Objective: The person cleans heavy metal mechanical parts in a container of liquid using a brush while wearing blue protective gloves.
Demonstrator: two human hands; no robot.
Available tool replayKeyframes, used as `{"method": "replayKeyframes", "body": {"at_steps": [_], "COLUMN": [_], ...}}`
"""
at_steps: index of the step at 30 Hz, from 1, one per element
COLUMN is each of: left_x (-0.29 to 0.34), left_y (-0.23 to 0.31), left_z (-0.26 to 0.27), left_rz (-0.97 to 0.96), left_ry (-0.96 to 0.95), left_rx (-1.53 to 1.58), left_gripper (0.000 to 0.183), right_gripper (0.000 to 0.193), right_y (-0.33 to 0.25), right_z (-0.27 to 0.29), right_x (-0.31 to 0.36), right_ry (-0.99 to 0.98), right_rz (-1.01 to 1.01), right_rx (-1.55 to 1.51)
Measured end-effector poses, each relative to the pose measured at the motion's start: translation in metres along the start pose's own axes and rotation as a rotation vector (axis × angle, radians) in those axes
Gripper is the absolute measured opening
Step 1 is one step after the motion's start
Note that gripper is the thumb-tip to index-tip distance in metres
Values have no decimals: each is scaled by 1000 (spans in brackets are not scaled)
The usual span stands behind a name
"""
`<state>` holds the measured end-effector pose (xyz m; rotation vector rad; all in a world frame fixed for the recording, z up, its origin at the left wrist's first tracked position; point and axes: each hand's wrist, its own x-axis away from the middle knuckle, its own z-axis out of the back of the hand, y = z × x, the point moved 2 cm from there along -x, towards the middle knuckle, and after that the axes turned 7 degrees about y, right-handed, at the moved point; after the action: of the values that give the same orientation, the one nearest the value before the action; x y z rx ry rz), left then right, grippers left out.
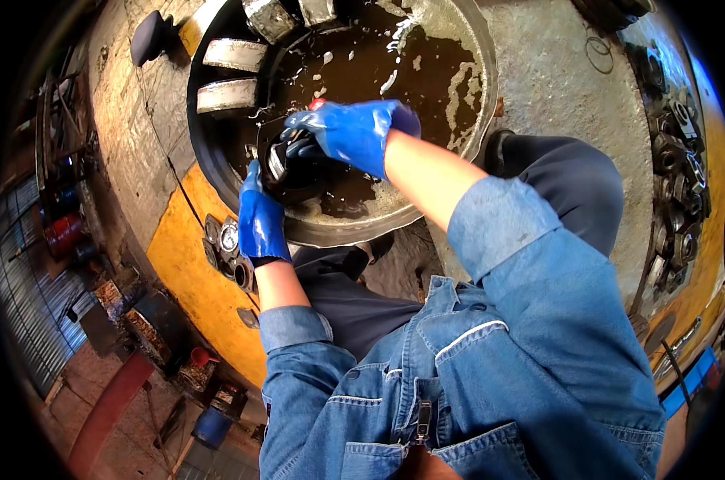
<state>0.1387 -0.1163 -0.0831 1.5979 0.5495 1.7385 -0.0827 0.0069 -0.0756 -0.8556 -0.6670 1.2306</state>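
Observation:
Both hands wear blue rubber gloves and work over a large round metal basin point(486, 56) holding dark brown, foamy liquid point(350, 68). My left hand point(262, 220) grips the near-left side of a dark round metal part point(294, 194), which is tilted at the basin's near-left rim. Above that part, my right hand point(346, 134) is closed with its fingers curled down. A small red tip point(317, 104) shows past its knuckles; the rest of what it holds is hidden. Several pale metal rings point(234, 54) sit along the basin's left and far inner wall.
A yellow board point(188, 268) lies left of the basin, bearing small round metal parts point(229, 236). Many greasy metal parts point(673, 184) line the right side. Cluttered machinery and a red drum point(64, 234) stand at far left. My bent knee point(574, 180) is beside the basin.

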Motion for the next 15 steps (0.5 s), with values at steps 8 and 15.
{"method": "replayKeyframes", "body": {"at_steps": [8,15], "left_x": [-15,23], "left_y": [-5,5], "left_z": [-17,-31], "left_rz": [-34,-55], "left_ry": [-107,-122], "left_rx": [90,78], "left_gripper": [48,48], "right_gripper": [22,18], "right_y": [-13,-25], "right_z": [13,-9], "right_x": [-75,-34], "right_ry": [-281,-432], "right_rz": [271,749], "right_rx": [233,479]}}
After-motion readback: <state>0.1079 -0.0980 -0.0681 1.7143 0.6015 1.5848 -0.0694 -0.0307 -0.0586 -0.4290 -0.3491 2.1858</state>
